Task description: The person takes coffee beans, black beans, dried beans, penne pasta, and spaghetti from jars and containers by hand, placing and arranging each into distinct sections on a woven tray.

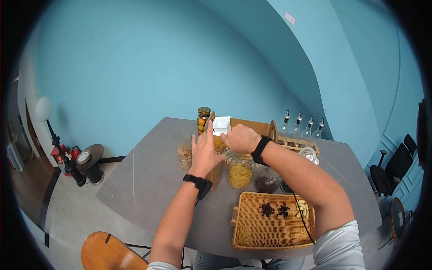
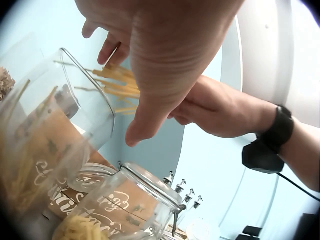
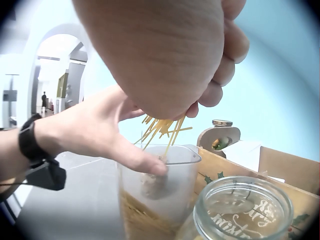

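Note:
My right hand (image 1: 243,138) grips a bunch of dry spaghetti (image 3: 162,126), its fingers curled round the strands. The loose ends fan out and point down over the mouth of a tall clear container (image 3: 182,176). More spaghetti (image 3: 142,217) leans inside that container. My left hand (image 1: 204,153) is beside the container's rim, fingers straight and thumb (image 3: 142,162) stretched across in front of it. In the left wrist view the strands (image 2: 117,85) pass behind this hand towards the open mouth. A glass jar of penne (image 1: 240,176) stands close by, to the right.
Behind the jars is a wooden crate (image 1: 252,127) with a white box (image 1: 221,123). A gold-lidded jar (image 1: 203,119) stands at its left, and several pourer bottles (image 1: 294,130) at its right. In front lies a wicker tray (image 1: 265,229) with small food piles. A dark-filled jar (image 1: 265,183) stands behind the tray.

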Motion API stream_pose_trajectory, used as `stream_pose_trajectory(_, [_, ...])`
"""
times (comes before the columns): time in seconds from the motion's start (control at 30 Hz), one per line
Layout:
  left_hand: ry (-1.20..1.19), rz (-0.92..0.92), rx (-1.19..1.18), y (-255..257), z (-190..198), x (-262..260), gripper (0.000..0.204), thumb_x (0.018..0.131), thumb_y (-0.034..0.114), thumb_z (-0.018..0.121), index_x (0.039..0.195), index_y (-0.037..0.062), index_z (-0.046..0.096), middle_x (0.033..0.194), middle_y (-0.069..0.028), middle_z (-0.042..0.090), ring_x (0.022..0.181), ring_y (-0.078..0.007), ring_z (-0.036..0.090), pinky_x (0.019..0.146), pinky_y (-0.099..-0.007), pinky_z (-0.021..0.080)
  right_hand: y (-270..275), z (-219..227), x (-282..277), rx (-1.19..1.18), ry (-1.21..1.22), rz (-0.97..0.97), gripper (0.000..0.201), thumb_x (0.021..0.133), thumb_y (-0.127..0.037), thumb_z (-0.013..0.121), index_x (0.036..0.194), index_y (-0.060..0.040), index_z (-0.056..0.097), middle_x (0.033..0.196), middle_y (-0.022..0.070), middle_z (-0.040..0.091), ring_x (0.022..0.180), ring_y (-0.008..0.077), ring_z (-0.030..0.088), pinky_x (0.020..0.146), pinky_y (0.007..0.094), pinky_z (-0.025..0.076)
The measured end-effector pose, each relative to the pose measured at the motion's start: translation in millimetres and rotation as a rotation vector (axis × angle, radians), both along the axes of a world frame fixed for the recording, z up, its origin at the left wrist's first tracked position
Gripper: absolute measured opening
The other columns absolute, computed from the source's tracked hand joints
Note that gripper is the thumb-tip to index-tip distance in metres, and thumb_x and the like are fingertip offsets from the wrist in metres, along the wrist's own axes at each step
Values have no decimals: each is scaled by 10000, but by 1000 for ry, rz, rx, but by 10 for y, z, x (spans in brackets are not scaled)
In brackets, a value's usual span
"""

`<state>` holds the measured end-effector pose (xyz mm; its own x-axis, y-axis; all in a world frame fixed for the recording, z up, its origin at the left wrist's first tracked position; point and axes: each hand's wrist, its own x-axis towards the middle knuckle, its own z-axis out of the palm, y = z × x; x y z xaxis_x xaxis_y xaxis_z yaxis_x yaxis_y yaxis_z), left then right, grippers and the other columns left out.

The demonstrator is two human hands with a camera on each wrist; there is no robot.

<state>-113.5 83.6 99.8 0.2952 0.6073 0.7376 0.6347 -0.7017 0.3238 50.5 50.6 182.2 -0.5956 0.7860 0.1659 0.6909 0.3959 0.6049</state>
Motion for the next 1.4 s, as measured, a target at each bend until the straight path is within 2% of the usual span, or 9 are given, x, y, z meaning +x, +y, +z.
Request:
stream_pose_trajectory(0.17, [-36,-130,-79,282,-36,110,999,710,203,858,1556,112,334,1081,-224,703,1076,-438,649,943,-514,503,-80,19,-124,-18,64,6,160,884,-127,603,955,11,644,711,171,706,681,339,732,625,446,594])
stream_pose_trajectory(0.23, [-144,-169,-80,327,-119,121,608,768,152,789,1344,116,598,916,-236,711,908,-441,676,794,-507,540,-106,-11,-120,-23,99,6,168,882,-124,609,969,14,648,724,176,709,693,348,732,632,444,593])
stream_pose_trajectory(0.43, [-129,-192,-72,197,-78,66,177,817,104,731,982,39,736,840,-232,693,824,-426,671,721,-492,536,-65,-32,-59,-110,246,-10,201,878,-165,633,1001,-21,701,840,192,738,792,340,742,691,445,592])
stream_pose_trajectory(0.73, [-250,-315,-150,230,-93,115,88,834,50,678,840,-37,689,712,-220,660,610,-351,625,590,-416,476,-393,384,60,-346,719,61,413,874,-344,776,1039,27,704,872,219,718,828,383,706,755,451,559])
stream_pose_trajectory(0.9, [-240,-419,-165,-170,281,200,151,889,77,622,908,-50,702,742,-214,686,710,-351,688,676,-407,521,-824,436,-102,-64,952,383,342,935,-290,708,1023,41,706,1025,204,706,995,351,675,849,408,547])
stream_pose_trajectory(1.0, [-424,-737,-244,-561,436,249,209,934,11,560,1131,-47,605,1015,-63,674,963,-133,622,818,-321,522,-990,468,-128,68,911,379,290,961,-229,645,874,44,695,851,192,691,804,360,666,728,420,536])
stream_pose_trajectory(1.2, [-390,-842,-617,-961,129,371,182,962,23,528,1132,-18,579,930,-45,643,834,-122,599,710,-290,501,-1319,306,-57,-22,979,261,353,969,-193,602,724,59,631,676,203,616,599,375,583,587,431,481])
stream_pose_trajectory(1.3, [-349,-905,-961,-1136,-195,497,125,978,45,504,1086,21,561,802,0,581,667,-94,524,563,-242,410,-1561,120,13,-241,1009,27,335,1004,-237,582,853,46,676,782,201,676,696,323,649,660,399,514])
stream_pose_trajectory(1.4, [-610,-1124,-1223,-1424,-315,597,281,1052,195,512,786,108,481,564,38,399,461,-83,344,440,-249,245,-1723,-287,240,-274,1615,231,457,1097,-379,431,1214,-3,664,1247,140,693,1169,206,637,1004,362,486])
